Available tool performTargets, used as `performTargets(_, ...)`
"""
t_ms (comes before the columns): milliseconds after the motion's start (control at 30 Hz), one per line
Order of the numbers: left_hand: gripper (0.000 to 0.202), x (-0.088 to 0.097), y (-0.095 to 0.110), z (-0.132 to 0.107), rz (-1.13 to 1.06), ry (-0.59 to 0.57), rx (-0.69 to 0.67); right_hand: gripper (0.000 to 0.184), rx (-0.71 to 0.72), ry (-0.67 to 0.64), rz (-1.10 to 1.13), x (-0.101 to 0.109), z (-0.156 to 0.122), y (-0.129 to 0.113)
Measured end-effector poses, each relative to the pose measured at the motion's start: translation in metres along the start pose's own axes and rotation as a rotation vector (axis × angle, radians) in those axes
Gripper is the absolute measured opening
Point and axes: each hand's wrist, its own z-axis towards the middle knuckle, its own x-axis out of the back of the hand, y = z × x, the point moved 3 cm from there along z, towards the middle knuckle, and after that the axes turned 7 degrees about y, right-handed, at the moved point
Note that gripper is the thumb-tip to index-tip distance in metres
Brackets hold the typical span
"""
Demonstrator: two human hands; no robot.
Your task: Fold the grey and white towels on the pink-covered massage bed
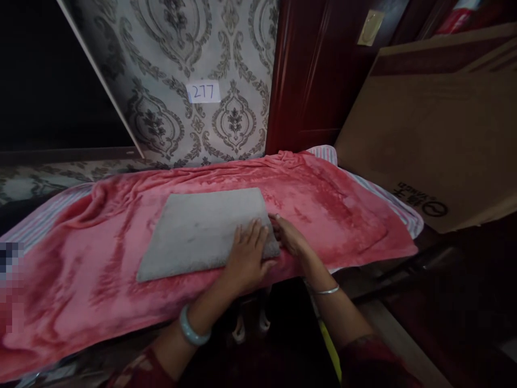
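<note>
A grey fabric rectangle (202, 226), plush-looking like a folded towel or mat, lies flat on a pink blanket (323, 210). My left hand (248, 253) rests palm down near its right end, fingers stretched over the top surface. At the right edge of the grey fabric is my right hand (291, 237), its fingers slightly bent and pointing at that edge. Whether those fingertips touch the fabric or only the blanket is hard to make out. A pale bangle (191, 328) is on my left wrist, a thin silver one (328, 290) on my right.
The blanket covers a long surface, with striped cloth (404, 213) showing at its ends. Behind it stands a patterned wall with a paper label (203, 91) reading 277. A big cardboard box (436, 129) leans at the right; a dark screen (52, 81) is at the left.
</note>
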Motion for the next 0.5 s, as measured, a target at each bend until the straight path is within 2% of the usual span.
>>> performTargets(100, 0.079, -0.027, 0.010, -0.004, 0.071, -0.011, 0.021, 0.050, 0.105, -0.015, 0.010, -0.002, -0.004, 0.003)
performTargets(167, 0.079, -0.033, 0.008, -0.007, 0.092, 0.001, 0.024, 0.049, 0.223, -0.017, 0.020, -0.002, -0.007, 0.003)
performTargets(233, 0.078, -0.033, 0.006, -0.008, 0.091, 0.001, 0.016, 0.054, 0.292, -0.034, 0.039, -0.002, -0.011, 0.002)
performTargets(333, 0.079, -0.028, 0.006, -0.008, 0.081, -0.009, 0.017, 0.064, 0.321, -0.046, 0.050, -0.004, -0.016, 0.003)
performTargets(500, 0.077, -0.026, 0.012, -0.008, 0.081, -0.011, 0.052, 0.065, 0.328, -0.026, 0.022, -0.007, -0.018, 0.005)
